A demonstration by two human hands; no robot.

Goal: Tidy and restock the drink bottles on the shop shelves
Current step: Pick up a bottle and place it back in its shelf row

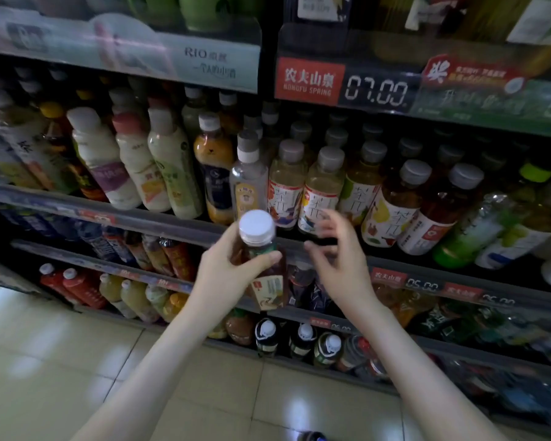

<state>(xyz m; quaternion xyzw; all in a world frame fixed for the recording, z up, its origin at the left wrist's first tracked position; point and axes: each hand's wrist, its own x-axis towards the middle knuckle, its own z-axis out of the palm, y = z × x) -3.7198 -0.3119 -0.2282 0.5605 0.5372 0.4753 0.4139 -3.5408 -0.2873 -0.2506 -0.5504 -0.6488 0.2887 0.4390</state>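
My left hand grips a brown tea bottle with a white cap, upright in front of the middle shelf. My right hand hovers just to its right, blurred, fingers loosely spread and holding nothing. Behind them on the middle shelf stands a row of tea bottles with grey caps and a clear bottle.
Milky white bottles fill the shelf's left part, dark and green bottles the right. Lower shelves hold red, yellow and dark bottles. A price strip reads 07.00 above. Pale floor tiles lie below left.
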